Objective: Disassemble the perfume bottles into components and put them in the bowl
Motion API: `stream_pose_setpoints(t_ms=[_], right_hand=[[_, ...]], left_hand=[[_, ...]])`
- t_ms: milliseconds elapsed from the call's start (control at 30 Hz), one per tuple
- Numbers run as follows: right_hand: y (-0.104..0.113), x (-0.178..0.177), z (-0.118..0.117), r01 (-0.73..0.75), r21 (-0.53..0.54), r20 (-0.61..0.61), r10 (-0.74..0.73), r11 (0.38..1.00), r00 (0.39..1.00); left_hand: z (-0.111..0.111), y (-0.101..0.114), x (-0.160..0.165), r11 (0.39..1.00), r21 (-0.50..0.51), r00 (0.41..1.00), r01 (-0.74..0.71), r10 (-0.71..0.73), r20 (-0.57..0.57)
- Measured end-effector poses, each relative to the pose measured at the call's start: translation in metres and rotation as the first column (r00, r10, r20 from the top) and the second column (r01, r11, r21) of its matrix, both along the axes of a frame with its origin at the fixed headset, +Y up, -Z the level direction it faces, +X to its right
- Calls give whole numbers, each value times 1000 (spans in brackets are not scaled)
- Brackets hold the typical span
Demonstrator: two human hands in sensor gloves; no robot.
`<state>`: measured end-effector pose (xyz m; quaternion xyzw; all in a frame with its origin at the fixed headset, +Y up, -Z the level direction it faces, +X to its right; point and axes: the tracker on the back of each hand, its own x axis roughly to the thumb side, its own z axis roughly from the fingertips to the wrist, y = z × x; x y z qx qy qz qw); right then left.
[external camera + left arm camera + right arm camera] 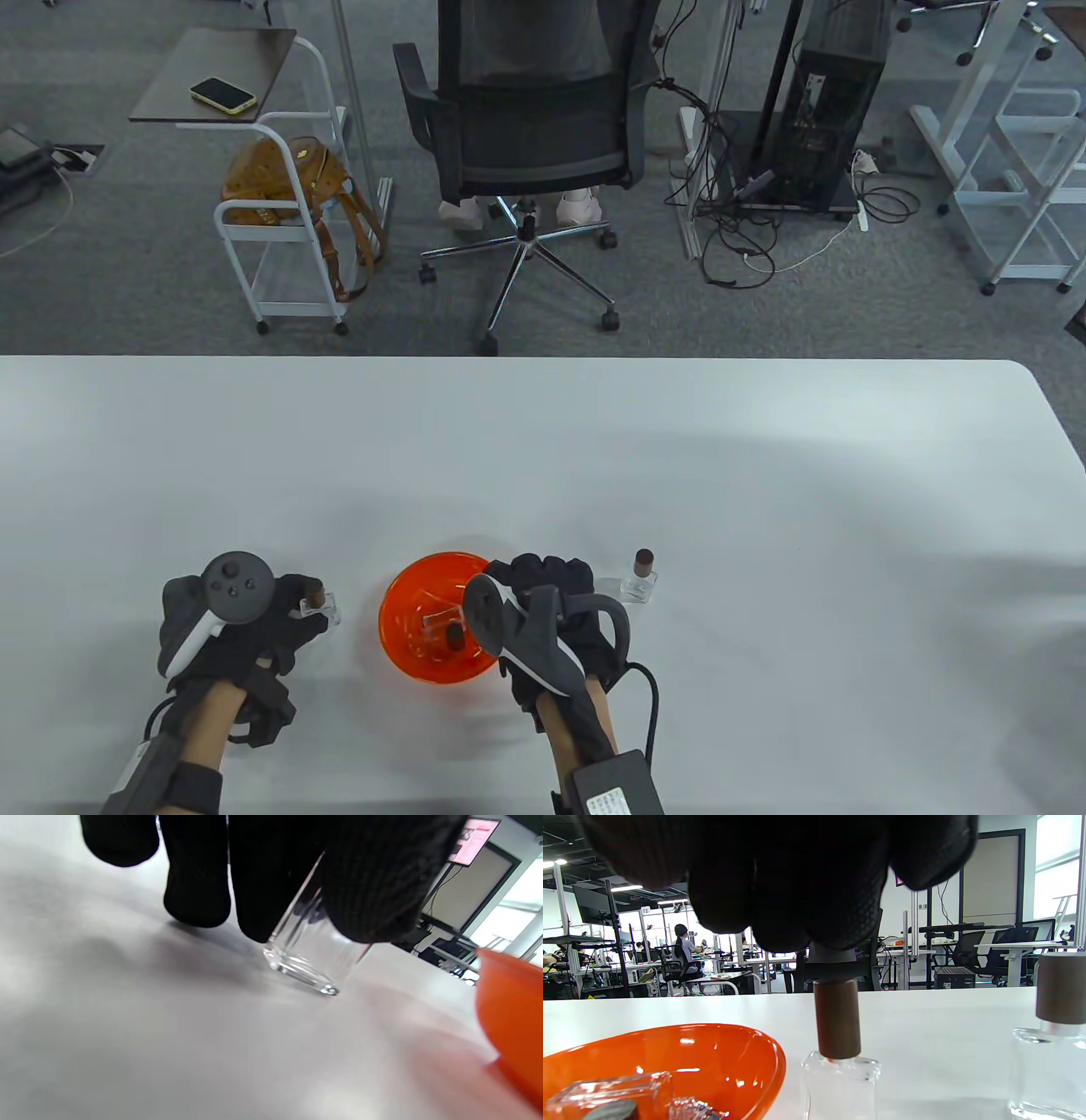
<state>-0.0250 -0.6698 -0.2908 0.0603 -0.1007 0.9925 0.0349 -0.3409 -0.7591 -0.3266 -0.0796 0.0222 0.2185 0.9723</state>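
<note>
Left hand (pixel 242 632) is pinching a clear perfume bottle (pixel 312 950), tilted, one base edge touching the table (pixel 543 458), brown cap (pixel 312 587) pointing away. Right hand (pixel 543 607) is hanging curled over a second bottle's cap (pixel 837 1018); contact unclear. Third capped bottle (pixel 640 580) is standing upright further right. Orange bowl (pixel 399 624) between the hands is holding a glass body and a cap.

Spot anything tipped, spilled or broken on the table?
No spill or breakage shows. The only thing askew is the glass bottle gripped by the left hand: it's tilted, one bottom edge on the table.
</note>
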Motion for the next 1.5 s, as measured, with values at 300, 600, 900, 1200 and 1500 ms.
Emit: stream_pose_setpoints(t_ms=[300,600,900,1200,1500], right_hand=[[5,-10,5,29,23,-43,-28,999,999],[18,-30,19,188,3,-184,-185,982,965],[2,-43,17,270,-36,-213,-272,962,939],[11,-28,14,225,68,-143,-214,972,966],[-37,-50,1,-259,-45,-89,254,965,963]], left_hand=[[24,58,44,964,259,984,-65,19,178],[39,64,84,950,311,949,10,-107,295],[42,60,98,948,312,927,57,-166,337],[35,56,84,959,269,955,86,-156,252],[34,55,79,968,246,964,55,-116,241]])
